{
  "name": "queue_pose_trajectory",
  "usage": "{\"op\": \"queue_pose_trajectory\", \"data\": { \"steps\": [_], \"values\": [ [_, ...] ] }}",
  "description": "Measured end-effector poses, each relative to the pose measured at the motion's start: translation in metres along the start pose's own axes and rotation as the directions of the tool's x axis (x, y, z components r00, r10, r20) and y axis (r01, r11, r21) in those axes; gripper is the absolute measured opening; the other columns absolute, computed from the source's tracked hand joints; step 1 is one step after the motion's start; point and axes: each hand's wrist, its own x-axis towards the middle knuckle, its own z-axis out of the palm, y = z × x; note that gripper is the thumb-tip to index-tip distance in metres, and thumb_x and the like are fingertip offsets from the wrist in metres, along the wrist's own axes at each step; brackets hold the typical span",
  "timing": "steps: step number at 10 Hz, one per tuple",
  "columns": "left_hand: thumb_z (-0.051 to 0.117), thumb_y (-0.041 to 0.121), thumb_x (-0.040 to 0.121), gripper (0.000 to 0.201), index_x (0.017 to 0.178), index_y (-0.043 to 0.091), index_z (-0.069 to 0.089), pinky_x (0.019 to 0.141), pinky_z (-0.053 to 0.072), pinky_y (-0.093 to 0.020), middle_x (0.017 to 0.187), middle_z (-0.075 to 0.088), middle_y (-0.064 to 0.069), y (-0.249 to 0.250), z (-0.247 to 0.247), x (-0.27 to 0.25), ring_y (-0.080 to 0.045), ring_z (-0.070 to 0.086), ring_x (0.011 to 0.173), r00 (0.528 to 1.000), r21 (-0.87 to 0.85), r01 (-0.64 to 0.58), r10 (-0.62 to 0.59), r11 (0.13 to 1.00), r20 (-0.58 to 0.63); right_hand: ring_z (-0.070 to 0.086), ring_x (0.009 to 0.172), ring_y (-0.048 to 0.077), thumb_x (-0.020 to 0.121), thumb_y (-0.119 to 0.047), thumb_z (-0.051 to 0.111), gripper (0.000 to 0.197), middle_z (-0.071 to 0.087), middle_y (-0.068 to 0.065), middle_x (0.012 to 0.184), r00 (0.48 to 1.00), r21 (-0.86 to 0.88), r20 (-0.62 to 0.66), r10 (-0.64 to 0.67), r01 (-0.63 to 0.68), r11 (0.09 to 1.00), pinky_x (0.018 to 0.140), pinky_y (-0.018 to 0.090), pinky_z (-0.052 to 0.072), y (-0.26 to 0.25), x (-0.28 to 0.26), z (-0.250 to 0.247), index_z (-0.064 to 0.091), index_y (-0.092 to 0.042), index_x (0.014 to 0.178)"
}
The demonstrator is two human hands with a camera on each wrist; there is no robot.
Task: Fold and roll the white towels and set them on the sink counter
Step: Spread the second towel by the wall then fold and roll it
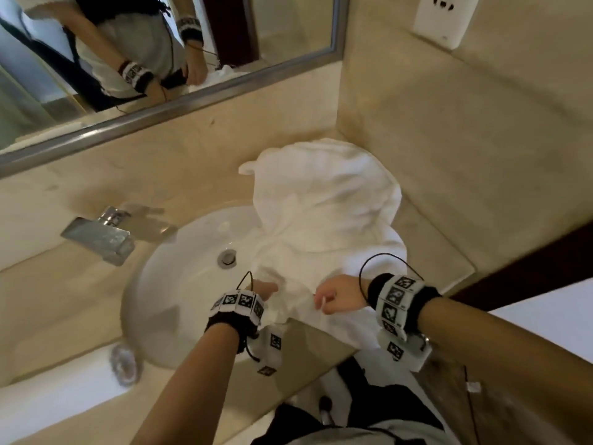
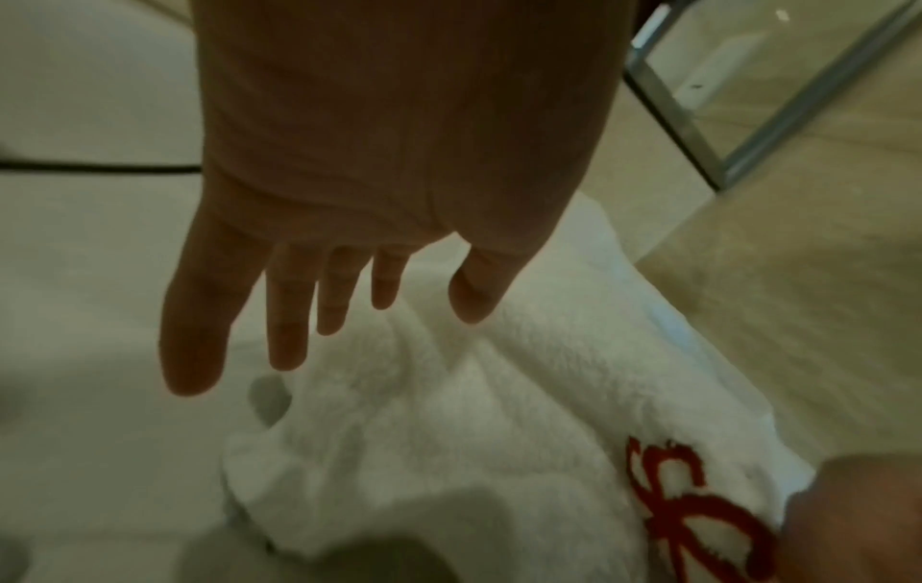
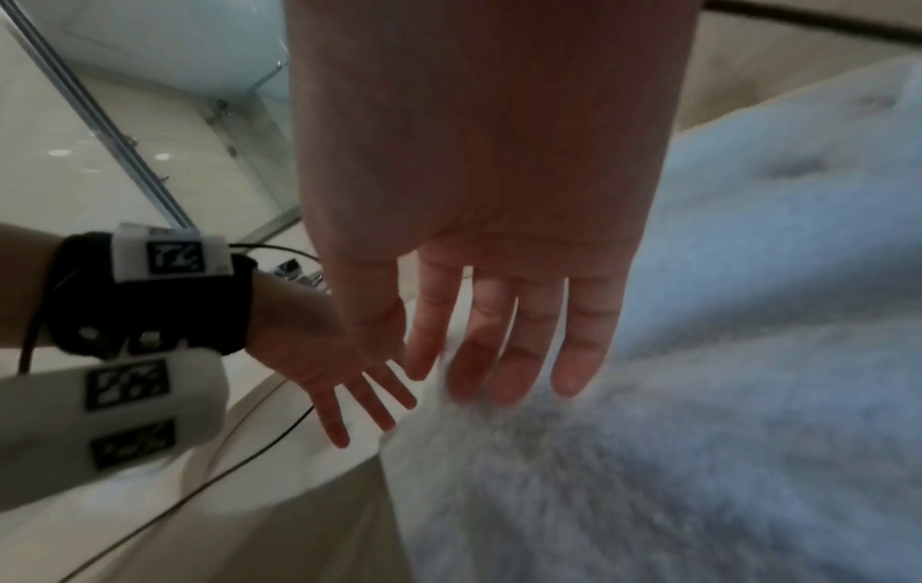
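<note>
Place: bathroom, hotel-like
Basin: round white ceramic sink point(image 1: 179, 284) sunk into beige marble worktop point(image 1: 57, 284)
Tap: square chrome faucet point(image 1: 99, 236)
Wall: metal-framed mirror point(image 1: 179, 104), white wall socket point(image 1: 444, 17)
Linen: white terry towel point(image 2: 499, 434) with red embroidered logo point(image 2: 698, 509)
Extra: glass partition point(image 3: 150, 130), likely a shower

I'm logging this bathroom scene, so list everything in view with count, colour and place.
white towel: one heap, white with a red embroidered mark, crumpled from the back corner across the sink's right rim to the counter's front edge
sink: one, white, set in the counter
drain: one, chrome, basin bottom
faucet: one, chrome, left of the sink
counter: one, beige stone
mirror: one, metal-framed, back wall
wall socket: one, white, right wall
left hand: fingers straight, over the towel
right hand: fingers straight, at the towel
</note>
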Motion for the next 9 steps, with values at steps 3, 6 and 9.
{"op": "queue_pose_trajectory", "data": {
  "steps": [3, 6, 9],
  "values": [
    [0.050, 0.033, 0.094, 0.052, 0.138, 0.008, 0.038, 0.061, 0.043, -0.032, 0.106, 0.062, -0.014, -0.043, 0.010, 0.022, -0.029, 0.058, 0.073, 0.973, -0.335, 0.167, -0.100, 0.927, 0.208, 0.059, 0.100, 0.029, 0.089, -0.034, 0.059, 0.035, 0.059, 0.009, 0.111, 0.992, -0.578, -0.103, 0.069, -0.116, 0.808, 0.074, 0.036, 0.044, -0.034, 0.038, 0.039, 0.053, -0.009, 0.113],
    [0.049, 0.024, 0.093, 0.057, 0.142, 0.002, 0.030, 0.063, 0.041, -0.031, 0.140, 0.041, -0.023, -0.037, 0.014, 0.008, -0.035, 0.040, 0.131, 0.981, -0.526, 0.176, -0.101, 0.832, 0.167, 0.040, 0.060, 0.012, 0.091, -0.019, 0.051, 0.028, 0.041, -0.007, 0.063, 0.994, -0.070, -0.101, -0.030, 0.023, 0.997, 0.063, 0.025, 0.033, -0.018, 0.027, 0.026, 0.045, -0.021, 0.064],
    [0.065, 0.037, 0.081, 0.066, 0.137, 0.009, 0.044, 0.091, 0.048, -0.041, 0.134, 0.052, -0.015, -0.066, 0.014, 0.040, -0.029, 0.056, 0.112, 0.978, -0.700, 0.162, -0.018, 0.695, 0.209, 0.062, 0.080, 0.010, 0.077, -0.008, 0.059, 0.011, 0.057, 0.013, 0.077, 0.992, 0.586, -0.047, -0.121, 0.126, 0.801, 0.077, 0.016, 0.032, -0.006, -0.026, 0.004, 0.048, -0.005, 0.075]
  ]
}}
